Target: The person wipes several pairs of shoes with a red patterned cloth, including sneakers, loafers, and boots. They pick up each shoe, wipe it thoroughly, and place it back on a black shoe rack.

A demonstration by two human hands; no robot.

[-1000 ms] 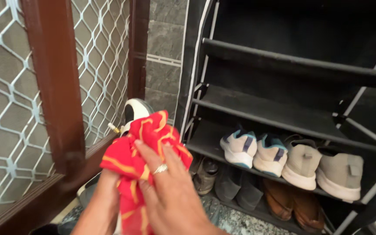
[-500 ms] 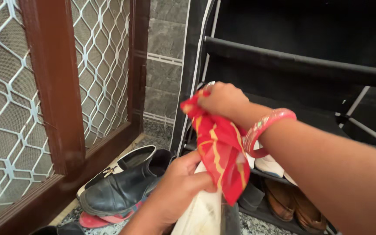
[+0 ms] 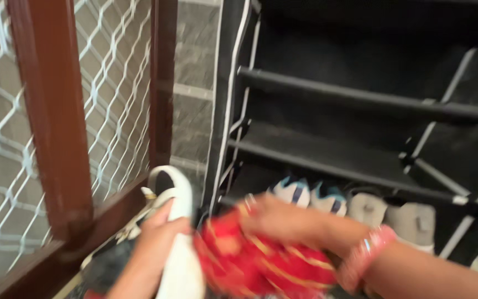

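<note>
left grip (image 3: 159,235) on white shoe (image 3: 178,266), rack (image 3: 360,105) (holds sneakers (image 3: 311,195))

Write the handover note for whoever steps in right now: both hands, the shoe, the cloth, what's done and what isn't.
Left hand: grips the white shoe with dark lining, toe pointing up, beside the brown wooden mesh door.
Right hand: presses the red cloth with yellow stripes close against the shoe; blur hides the exact contact.
Black fabric shoe rack: pairs sit on the low shelf, upper shelves bare.
Done: shoe lifted, cloth in hand.
Left: can't tell how much of the shoe is wiped.
</note>
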